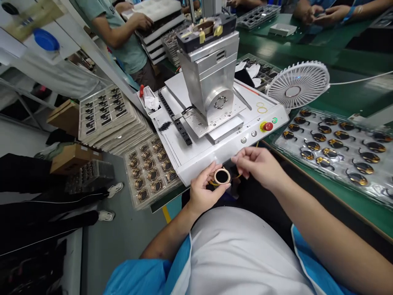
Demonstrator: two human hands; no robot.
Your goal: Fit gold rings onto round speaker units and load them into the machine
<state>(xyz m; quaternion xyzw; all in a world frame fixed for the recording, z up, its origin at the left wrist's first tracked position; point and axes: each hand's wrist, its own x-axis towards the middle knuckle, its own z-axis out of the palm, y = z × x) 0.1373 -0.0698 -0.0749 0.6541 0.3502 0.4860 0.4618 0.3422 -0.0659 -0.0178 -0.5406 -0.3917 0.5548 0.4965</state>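
My left hand (pixel 204 189) is closed on a small round coil part (pixel 222 176) with a copper-coloured ring and a black centre. Thumb and fingers grip it by its rim, face up, in front of the white machine base (pixel 196 162). Just right of the part is my right hand (pixel 259 166), its fingertips pinched together and apart from the ring. Whatever those fingertips hold, if anything, is too small to make out. A thin yellowish strip shows below, between the hands; I cannot tell what it joins.
A metal fixture (pixel 211 78) stands on the base, near a red stop button (pixel 268 126) and yellow rings (pixel 262 108). Part trays lie left (pixel 145 176) and right (pixel 377 168). A white fan (pixel 297 84) sits at right. Co-workers stand or sit behind.
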